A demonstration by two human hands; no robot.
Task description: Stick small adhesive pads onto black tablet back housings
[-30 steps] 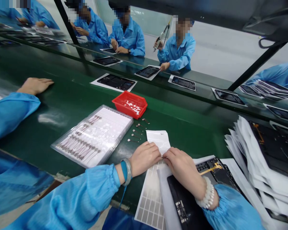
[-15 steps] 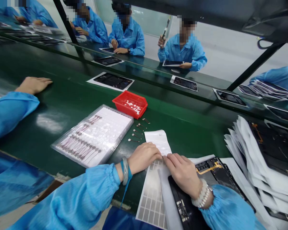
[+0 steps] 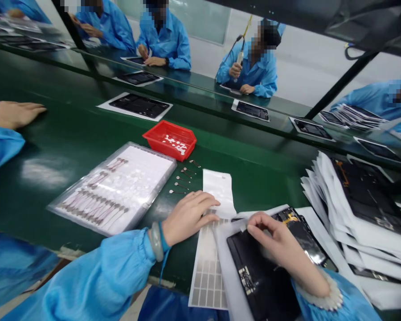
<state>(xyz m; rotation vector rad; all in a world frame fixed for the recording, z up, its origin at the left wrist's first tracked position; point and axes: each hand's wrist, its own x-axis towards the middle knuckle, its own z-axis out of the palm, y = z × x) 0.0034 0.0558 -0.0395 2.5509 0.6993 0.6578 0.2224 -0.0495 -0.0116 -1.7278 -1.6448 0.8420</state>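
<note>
The left hand [image 3: 187, 216], loosely open, lies on the grid sheet [image 3: 207, 272], perhaps for steadying it; the right hand [image 3: 276, 236] pinches a small pale piece [image 3: 243, 226].

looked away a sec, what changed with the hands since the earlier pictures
The right hand has left the sheet and moved right, over the black device, now pinching a small pale piece. The left hand, no longer pinching, is open at the sheet. The red bin and clear tray stayed put.
</note>
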